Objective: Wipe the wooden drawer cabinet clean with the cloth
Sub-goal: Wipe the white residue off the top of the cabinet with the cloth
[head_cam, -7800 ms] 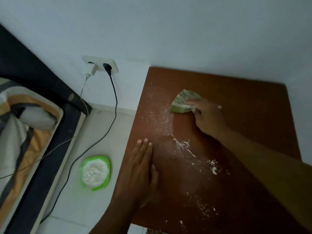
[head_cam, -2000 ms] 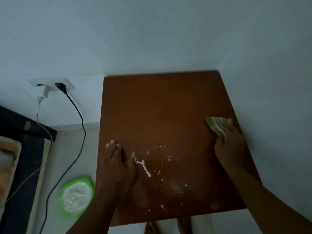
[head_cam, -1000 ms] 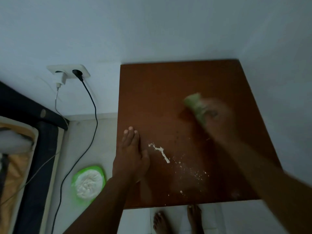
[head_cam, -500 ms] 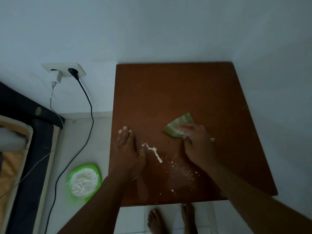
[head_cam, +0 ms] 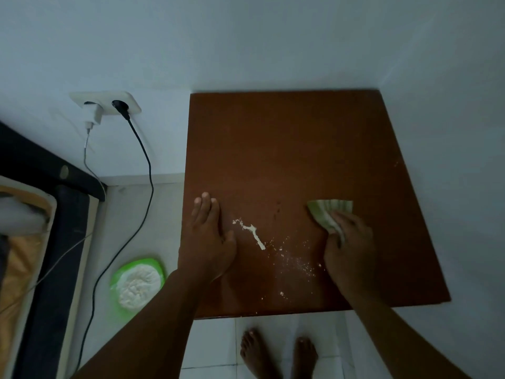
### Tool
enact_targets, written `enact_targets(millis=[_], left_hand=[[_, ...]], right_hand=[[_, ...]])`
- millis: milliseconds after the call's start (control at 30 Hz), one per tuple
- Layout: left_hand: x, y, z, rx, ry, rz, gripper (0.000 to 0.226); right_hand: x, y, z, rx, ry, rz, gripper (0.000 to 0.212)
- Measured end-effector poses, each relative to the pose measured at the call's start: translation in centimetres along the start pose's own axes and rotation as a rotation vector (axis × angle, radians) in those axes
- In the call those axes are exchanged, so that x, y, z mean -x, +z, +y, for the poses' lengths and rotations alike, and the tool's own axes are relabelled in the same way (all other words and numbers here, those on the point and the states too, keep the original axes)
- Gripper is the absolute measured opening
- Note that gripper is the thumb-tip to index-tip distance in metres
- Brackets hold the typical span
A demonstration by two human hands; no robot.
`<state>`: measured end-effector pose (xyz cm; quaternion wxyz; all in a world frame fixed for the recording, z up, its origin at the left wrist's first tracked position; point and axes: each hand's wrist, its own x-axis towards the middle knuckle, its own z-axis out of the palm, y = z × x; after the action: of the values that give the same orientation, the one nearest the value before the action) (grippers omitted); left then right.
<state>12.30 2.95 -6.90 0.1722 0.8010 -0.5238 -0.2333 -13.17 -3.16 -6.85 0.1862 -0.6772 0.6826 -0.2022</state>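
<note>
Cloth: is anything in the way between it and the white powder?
Nothing visible. Only bare cabinet top lies between the cloth, gripped by the right hand, and the powder. The left hand rests flat beyond the powder, near the left edge.

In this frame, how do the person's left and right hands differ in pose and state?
The left hand lies flat, fingers straight, holding nothing; the right hand curls round the green cloth. The left hand sits by the left edge of the cabinet top; the right hand is right of the white powder. Both rest on the cabinet top.
</note>
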Motion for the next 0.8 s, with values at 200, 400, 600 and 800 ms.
enact_targets(millis=[200, 400, 600, 800], left_hand=[[0.4, -0.7, 0.6, -0.044, -0.031, -0.077, 0.081], [7.9, 1.5, -1.0, -0.093, 0.064, 0.071, 0.071], [11.4, 2.3, -0.9, -0.072, 0.031, 0.047, 0.073], [11.1, 1.2, -0.9, -0.003, -0.007, -0.02, 0.077]], right_hand=[[3.0, 2.7, -4.4, -0.287, -0.167, -0.182, 0.039], [0.0, -5.2, 1.9, -0.323, 0.194, 0.118, 0.03], [2.7, -4.9, 7.3, -0.111, 0.236, 0.147, 0.04], [7.5, 0.2, 1.9, -0.133, 0.171, 0.174, 0.043]])
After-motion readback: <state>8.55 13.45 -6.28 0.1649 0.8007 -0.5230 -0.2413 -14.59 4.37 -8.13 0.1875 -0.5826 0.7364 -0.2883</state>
